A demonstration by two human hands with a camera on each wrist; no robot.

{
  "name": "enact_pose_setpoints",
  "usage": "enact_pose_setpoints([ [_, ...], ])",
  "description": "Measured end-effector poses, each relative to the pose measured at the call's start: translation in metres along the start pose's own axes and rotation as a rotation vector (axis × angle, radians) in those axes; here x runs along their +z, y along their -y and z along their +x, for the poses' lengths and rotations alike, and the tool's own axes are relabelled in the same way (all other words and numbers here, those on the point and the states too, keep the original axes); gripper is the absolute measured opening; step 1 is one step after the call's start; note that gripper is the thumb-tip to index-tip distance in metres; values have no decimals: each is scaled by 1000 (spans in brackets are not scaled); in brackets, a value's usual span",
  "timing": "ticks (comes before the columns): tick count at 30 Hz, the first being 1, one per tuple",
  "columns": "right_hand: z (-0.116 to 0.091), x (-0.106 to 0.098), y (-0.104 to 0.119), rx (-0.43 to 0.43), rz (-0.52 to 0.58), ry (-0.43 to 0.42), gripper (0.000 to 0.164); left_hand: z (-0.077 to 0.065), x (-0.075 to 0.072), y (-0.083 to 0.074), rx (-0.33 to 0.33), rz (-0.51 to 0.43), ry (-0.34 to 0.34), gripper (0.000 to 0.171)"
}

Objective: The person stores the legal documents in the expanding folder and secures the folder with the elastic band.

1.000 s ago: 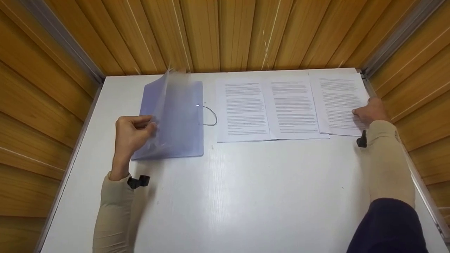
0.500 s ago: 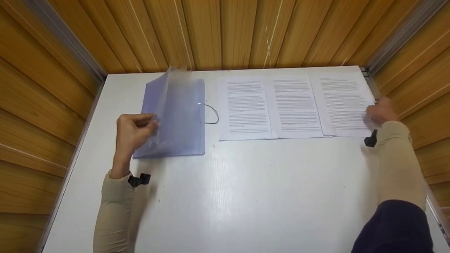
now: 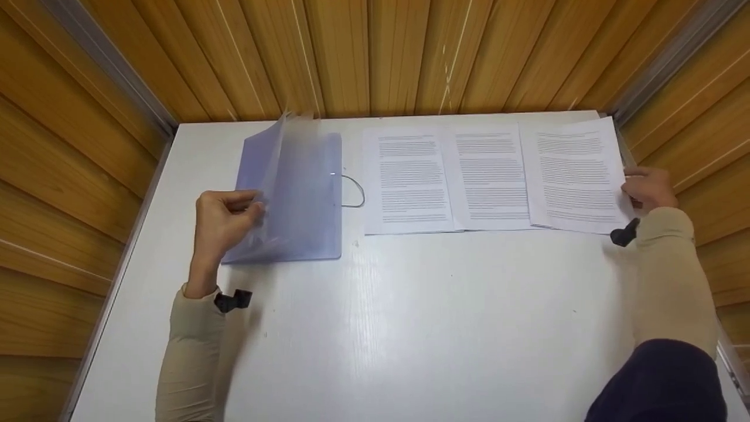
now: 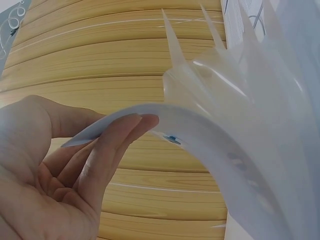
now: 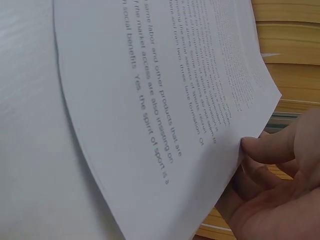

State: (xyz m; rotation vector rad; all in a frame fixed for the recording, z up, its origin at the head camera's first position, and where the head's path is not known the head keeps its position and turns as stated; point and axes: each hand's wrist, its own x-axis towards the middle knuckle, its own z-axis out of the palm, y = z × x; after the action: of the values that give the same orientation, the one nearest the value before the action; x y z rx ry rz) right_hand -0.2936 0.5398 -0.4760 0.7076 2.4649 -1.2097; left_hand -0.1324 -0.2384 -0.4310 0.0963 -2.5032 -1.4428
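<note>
Pinching printed sheet, folder flap

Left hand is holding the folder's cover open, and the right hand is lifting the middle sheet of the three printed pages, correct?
Not quite. The left hand does hold the folder open by its cover, but the right hand has its grip on the rightmost sheet, not the middle sheet. The head view shows this; the right wrist view shows that sheet's edge raised.

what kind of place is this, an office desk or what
Probably a desk set up for paperwork, boxed in by wood-panelled walls: a white table, three printed sheets in a row, and a translucent folder.
</note>
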Motion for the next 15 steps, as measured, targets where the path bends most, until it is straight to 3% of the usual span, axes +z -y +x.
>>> enact_pose_setpoints([
  [6,-3,-4,-2,60,55,37,67,1,0,2,18,15,-22,23],
  [15,-10,-20,-6,32,154,175,77,1,2,2,16,23,-11,24],
])
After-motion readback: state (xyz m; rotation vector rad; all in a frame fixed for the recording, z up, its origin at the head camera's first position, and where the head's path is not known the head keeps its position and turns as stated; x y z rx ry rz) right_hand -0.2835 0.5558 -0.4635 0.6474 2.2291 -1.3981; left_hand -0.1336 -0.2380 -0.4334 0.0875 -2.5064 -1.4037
